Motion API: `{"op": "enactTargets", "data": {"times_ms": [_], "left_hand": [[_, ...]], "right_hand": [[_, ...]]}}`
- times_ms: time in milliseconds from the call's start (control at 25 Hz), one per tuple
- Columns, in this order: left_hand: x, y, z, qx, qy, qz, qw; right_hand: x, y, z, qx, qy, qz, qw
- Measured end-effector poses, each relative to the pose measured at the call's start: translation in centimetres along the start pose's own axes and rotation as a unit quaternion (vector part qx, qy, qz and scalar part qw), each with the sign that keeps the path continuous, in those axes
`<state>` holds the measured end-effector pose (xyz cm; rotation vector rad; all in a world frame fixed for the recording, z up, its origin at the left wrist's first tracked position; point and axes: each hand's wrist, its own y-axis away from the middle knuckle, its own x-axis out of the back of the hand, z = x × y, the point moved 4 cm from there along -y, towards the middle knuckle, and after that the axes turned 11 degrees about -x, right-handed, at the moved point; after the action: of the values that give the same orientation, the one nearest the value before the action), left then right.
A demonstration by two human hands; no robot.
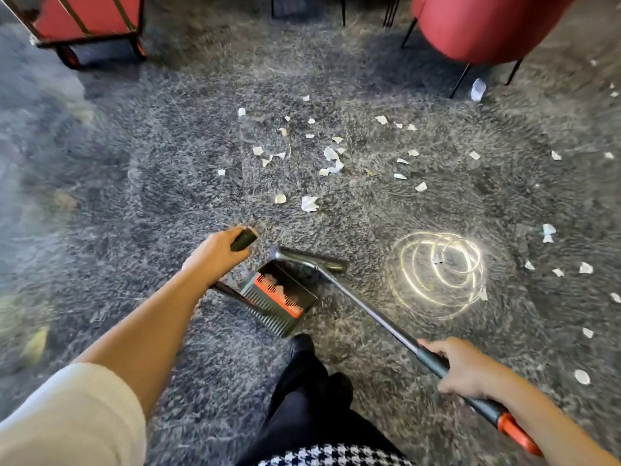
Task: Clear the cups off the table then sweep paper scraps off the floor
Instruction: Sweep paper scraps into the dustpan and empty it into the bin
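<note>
A dustpan (279,297) and a broom (369,311) are held over a grey carpet (168,183) strewn with paper scraps (331,156).

The dustpan's dark handle is clasped by the left hand (215,253) at the centre of the frame, and the broom's grey grip is clenched in the right hand (460,368) at lower right. The scraps are seen as small, white, torn and crumpled pieces, scattered across the centre and right of the frame; a larger one is seen near a red chair (484,25) at upper right.
</note>
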<state>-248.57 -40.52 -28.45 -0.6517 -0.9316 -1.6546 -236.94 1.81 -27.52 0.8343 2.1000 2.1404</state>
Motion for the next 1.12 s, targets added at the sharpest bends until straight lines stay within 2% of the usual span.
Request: {"op": "enactTargets", "data": {"times_ms": [240, 520, 880, 1120], "left_hand": [[2.7, -0.7, -2.8, 0.053, 0.044, 0.078, 0.995], [6.1, -6.2, -3.7, 0.065, 0.057, 0.087, 0.992], [9.7, -19.2, -3.8, 0.093, 0.059, 0.092, 0.99], [12.1, -26.0, -3.8, 0.124, 0.029, 0.078, 0.989]], "right_hand": [[7.6, -2.1, -6.3, 0.003, -0.038, 0.094, 0.995], [15.7, -6.0, -10.8, -0.007, -0.12, 0.122, 0.985], [27.5, -13.0, -19.7, -0.008, -0.129, 0.088, 0.988], [29.8, -15.8, -26.5, 0.024, -0.088, 0.037, 0.995]]}}
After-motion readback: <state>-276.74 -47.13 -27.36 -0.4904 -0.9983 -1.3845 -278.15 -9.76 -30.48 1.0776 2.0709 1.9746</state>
